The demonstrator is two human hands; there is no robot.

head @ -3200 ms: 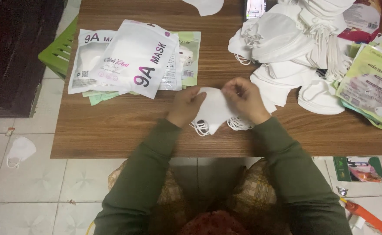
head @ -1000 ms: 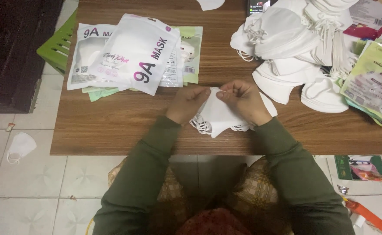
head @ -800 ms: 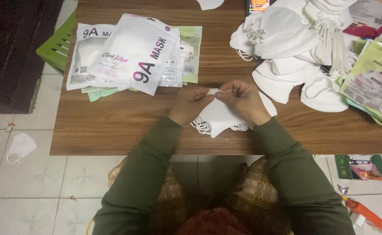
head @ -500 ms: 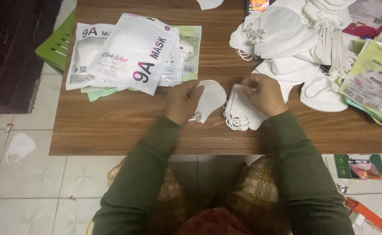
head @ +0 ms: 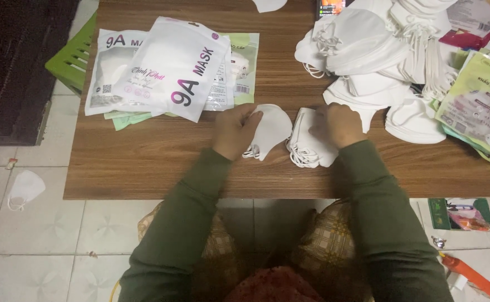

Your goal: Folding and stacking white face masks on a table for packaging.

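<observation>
2 hands, 2 lots of white masks on the wooden desk point(head: 144, 162).

The left hand point(head: 235, 127) has its grip pinching a single folded white mask point(head: 272, 130) at its edge; just beside it, the right hand point(head: 337, 123) presses down with curled fingers on a small stack of masks point(head: 306, 146). Printed mask packets point(head: 172, 70) lie to the left, a loose heap of masks point(head: 379, 50) to the right.

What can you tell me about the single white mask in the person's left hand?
The single mask is white, soft-looking fabric, folded flat into a curved, shell-like shape. Thin ear loops trail from its lower edge. It lies on the wooden table, the left hand gripping its left side. It lies just left of a small mask stack.
</observation>
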